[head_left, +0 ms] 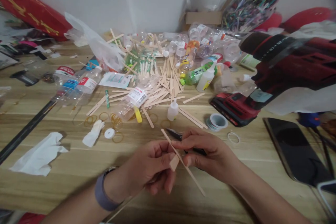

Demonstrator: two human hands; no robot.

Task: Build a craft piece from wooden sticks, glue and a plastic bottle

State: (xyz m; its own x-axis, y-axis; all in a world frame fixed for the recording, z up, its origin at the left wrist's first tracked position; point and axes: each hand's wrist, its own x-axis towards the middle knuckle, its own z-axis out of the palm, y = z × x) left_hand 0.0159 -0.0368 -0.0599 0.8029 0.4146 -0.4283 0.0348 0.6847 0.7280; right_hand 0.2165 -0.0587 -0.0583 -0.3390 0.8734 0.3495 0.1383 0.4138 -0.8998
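Note:
My left hand is closed, pinching a short, flat wooden piece between thumb and fingers. Across it slants a long craft stick, gripped between the thumb and fingertips of my right hand. Stick and short piece meet or overlap; whether they are joined I cannot tell. A dark-bladed tool lies behind my right hand, mostly covered by it, so its kind is unclear. Beyond the hands stand a small white glue bottle and a pile of loose craft sticks.
A red-and-black cordless drill stands at the right, above a dark phone. Plastic bottles crowd the back. Tape roll, rubber bands, crumpled tissue and a long black bar lie around the table.

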